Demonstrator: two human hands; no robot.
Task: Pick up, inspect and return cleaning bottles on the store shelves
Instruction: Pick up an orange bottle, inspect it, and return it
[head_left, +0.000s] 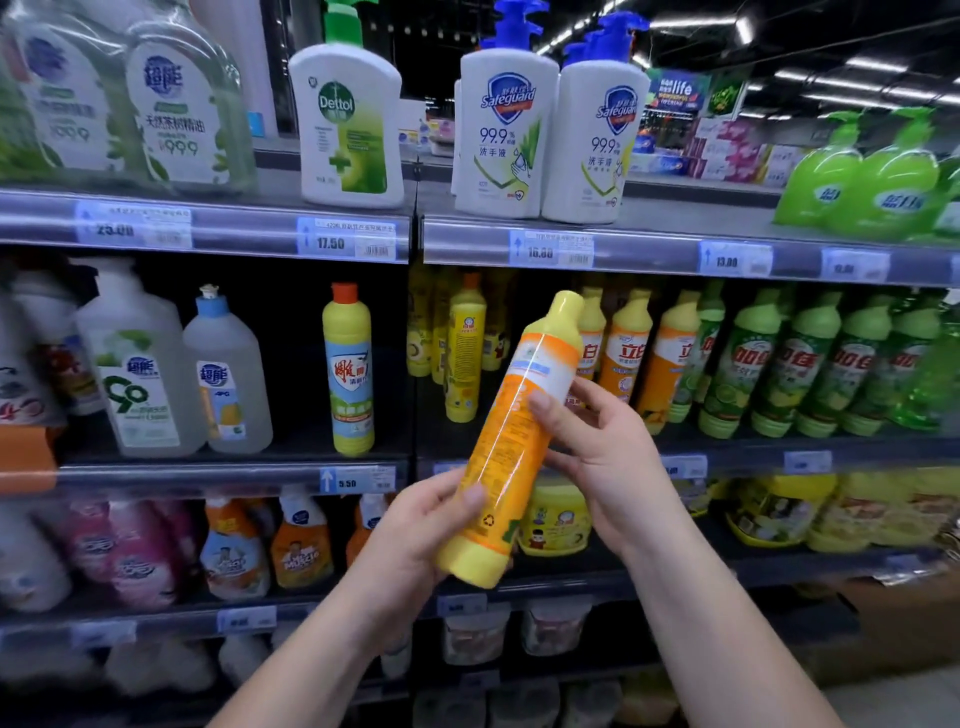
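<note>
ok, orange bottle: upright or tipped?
Tipped. Orange bottle leans cap up-right, held off the shelf by left hand and right hand.

A dish-soap bottle (519, 441) is held tilted before the middle shelf (234, 475), between the left hand (415, 535) below and the right hand (602, 457) above.

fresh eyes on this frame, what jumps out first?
Dead centre, an orange-and-yellow detergent bottle is held tilted in front of the shelves, cap toward the upper right: the left hand has its grip on the base, and the right hand holds the upper body. Next come the white pump bottles on the top shelf: one Dettol bottle and two Safeguard bottles. A row of green bottles fills the middle shelf at right.
</note>
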